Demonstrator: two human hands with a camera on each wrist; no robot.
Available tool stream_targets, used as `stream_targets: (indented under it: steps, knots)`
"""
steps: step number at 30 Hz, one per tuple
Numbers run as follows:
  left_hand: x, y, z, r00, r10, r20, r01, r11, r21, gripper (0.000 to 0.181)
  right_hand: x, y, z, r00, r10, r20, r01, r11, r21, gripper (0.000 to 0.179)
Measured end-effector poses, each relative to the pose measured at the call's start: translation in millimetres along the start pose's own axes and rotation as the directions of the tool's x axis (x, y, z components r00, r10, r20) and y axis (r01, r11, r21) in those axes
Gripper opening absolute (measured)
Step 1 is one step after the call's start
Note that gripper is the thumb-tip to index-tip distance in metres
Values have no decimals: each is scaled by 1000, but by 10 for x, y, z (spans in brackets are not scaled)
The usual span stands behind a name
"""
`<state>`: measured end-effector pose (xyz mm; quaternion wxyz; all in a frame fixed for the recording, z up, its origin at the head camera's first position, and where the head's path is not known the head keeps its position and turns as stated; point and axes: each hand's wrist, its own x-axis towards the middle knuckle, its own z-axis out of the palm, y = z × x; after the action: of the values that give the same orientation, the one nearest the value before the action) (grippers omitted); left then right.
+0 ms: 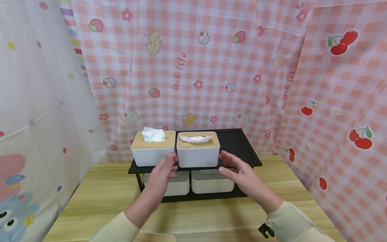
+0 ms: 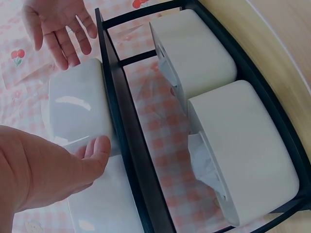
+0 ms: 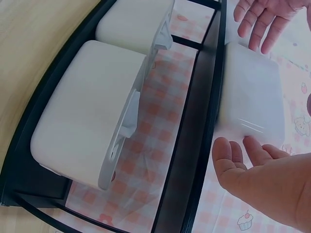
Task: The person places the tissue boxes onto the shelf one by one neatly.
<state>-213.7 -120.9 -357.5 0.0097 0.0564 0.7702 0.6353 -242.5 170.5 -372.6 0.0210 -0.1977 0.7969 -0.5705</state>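
A white tissue box (image 1: 198,157) with a wooden lid and a tissue poking out stands on the top of a black two-tier rack (image 1: 239,148). My left hand (image 1: 161,176) is at its left side, with fingertips right by the box's edge. On the opposite side, my right hand (image 1: 242,174) has its fingers loosely bent, the fingertips close to the box's right wall. Both wrist views show the box (image 2: 77,104) between the two hands. A second wooden-lidded tissue box (image 1: 154,156) is just left of it, partly behind my left hand.
Two tissue boxes with grey lids, a left one (image 1: 178,186) and a right one (image 1: 211,185), sit on the lower tier. The rack's top continues to the right. Another wooden-topped item (image 1: 155,238) shows at the wooden table's (image 1: 99,195) near edge. Patterned curtains (image 1: 193,67) enclose the table.
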Motion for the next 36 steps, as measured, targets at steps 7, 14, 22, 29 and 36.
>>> stream_targets:
  steps: [7, 14, 22, 29, 36]
  knots:
    - [2, -31, 23, 1000, -13, -27, 13, 999, 29, 74, -10, 4, 9, 1000, 2, -8, -2, 1000, -30, 61]
    - [17, -40, 30, 1000, -14, -15, 14, 999, 36, 76, 1, 35, 33, 999, 37, 4, -37, 999, -8, 61]
    - [27, -40, 8, 1000, -4, 8, 4, 999, 45, 80, 9, 56, 41, 999, 32, 25, -32, 999, 2, 63]
    - [46, -49, 3, 1000, -8, 21, 7, 1000, 12, 82, 14, 59, 52, 999, 40, 29, -40, 999, -18, 62]
    - [68, -48, 11, 1000, -13, 26, 13, 1000, 16, 83, 22, 49, 68, 997, 66, 45, -64, 997, -34, 60]
